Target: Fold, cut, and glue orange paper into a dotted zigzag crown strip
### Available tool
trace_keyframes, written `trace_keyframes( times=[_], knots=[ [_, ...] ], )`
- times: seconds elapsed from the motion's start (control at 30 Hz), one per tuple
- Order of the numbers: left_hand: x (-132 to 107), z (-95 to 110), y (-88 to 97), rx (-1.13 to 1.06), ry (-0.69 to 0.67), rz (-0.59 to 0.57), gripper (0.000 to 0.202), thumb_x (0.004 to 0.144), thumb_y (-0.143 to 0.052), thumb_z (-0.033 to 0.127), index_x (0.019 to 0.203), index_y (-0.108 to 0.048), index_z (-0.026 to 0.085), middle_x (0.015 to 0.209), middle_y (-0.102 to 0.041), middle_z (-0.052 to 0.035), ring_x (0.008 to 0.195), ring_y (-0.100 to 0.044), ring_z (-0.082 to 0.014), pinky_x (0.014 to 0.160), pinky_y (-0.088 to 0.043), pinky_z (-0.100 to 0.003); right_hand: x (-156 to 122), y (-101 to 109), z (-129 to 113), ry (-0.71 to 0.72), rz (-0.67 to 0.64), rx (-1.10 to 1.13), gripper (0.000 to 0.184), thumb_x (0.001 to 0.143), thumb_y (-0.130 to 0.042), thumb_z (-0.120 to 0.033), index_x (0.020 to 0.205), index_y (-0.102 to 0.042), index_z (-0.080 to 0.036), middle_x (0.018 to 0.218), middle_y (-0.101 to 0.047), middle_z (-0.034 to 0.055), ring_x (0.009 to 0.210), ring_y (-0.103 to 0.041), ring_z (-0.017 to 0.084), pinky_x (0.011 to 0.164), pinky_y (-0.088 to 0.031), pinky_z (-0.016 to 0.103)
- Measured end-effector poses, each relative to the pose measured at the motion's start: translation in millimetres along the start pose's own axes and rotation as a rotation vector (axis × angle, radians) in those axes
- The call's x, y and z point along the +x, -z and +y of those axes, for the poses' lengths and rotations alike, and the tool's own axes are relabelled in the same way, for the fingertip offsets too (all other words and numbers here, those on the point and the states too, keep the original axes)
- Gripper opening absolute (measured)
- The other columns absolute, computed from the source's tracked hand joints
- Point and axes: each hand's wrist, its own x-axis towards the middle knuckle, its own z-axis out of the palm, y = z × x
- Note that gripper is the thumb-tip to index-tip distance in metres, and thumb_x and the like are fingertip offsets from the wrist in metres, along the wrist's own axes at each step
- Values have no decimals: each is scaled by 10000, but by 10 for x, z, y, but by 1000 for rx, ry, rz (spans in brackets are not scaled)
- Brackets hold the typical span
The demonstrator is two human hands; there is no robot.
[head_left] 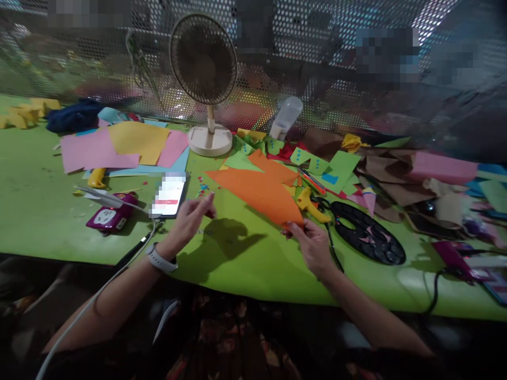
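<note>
1. Far left, a stack of coloured sheets (137, 140) lies flat by the fan's base, maybe parked there to leave working room nearer.
2. Closer in sits a purple power block (105, 217), sockets facing up, probably so cables can reach it easily.
3. Just right of that is a phone (170, 195), screen lit and face up, I'd guess for easy glancing.
4. Left hand (192, 216) hangs over the table, fingers loosely curled. No paper in it that I can see; can't tell if the tips touch.
5. The orange sheet (257, 190) is mid-table, its near right corner in the right hand (312, 240): thumb and fingers pinch the edge, likely to keep it from slipping while most of the surface stays uncovered.
6. Right of it, a yellow gun-shaped tool (312, 207) and a black tray (366, 232) lie near that hand, presumably for quick reach.
</note>
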Motion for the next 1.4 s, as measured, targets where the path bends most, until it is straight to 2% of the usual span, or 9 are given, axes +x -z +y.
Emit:
trace_keyframes(
  times=[0.07,0.1,0.2,0.3,0.43,0.5,0.77,1.1,1.4],
  knots=[
    [47,33,-142,-219,216,-264,388,851,-646,546,961,-719,181,977,-749,-108,907,-697,-212,815,-560,-345,-22,-81,-25,11,-23,15,232,792,-740,-433,888,-719,-222,796,-738,31,706,-674,175,667,-558,319],
    [78,52,-223,-355,255,-284,411,820,-683,546,1031,-714,194,1098,-736,-110,981,-693,-219,851,-561,-347,-47,-125,-34,4,-63,12,218,802,-733,-425,889,-722,-226,808,-741,30,712,-673,173,665,-555,315],
    [185,109,-424,-609,285,-64,380,770,-743,516,980,-724,200,1092,-748,-76,927,-709,-191,811,-580,-311,-141,-218,-50,-45,-320,-66,214,818,-709,-429,872,-735,-224,823,-745,39,709,-672,178,640,-550,317],
    [269,143,-479,-598,303,12,378,729,-784,484,952,-733,183,998,-769,-74,866,-717,-197,701,-587,-284,-135,-203,-101,-50,-461,-108,247,801,-725,-428,936,-714,-221,903,-739,57,811,-693,206,708,-573,347],
    [296,120,-444,-564,319,-3,389,696,-815,465,943,-745,174,1010,-770,-91,845,-720,-203,675,-590,-285,148,-125,-277,2,-209,126,580,726,-786,-465,1205,-546,-242,1270,-634,123,1000,-690,228,843,-583,385],
    [282,95,-453,-563,325,-22,375,704,-818,442,961,-746,178,1056,-762,-94,844,-719,-195,650,-582,-265,323,-154,-378,-44,-191,181,698,683,-812,-497,1254,-507,-236,1275,-633,140,981,-697,230,831,-593,386],
    [290,7,-565,-526,329,-130,361,730,-802,444,977,-739,188,1026,-767,-84,785,-721,-184,591,-565,-238,591,-503,-462,-78,-180,291,387,645,-850,-449,924,-728,-211,977,-766,45,936,-720,256,879,-588,424],
    [290,-65,-587,-524,276,-130,348,703,-839,325,999,-716,189,1038,-766,-84,879,-735,-212,793,-610,-306,627,-447,-299,-86,-171,271,368,666,-829,-471,898,-769,-192,930,-777,47,811,-736,228,752,-605,370],
    [215,-5,-626,-580,316,-127,438,676,-855,299,1060,-684,177,1119,-745,-108,933,-734,-237,860,-601,-346,621,-477,-266,-118,-106,311,336,655,-848,-431,879,-759,-198,952,-777,44,854,-735,224,805,-601,374]
  ],
)
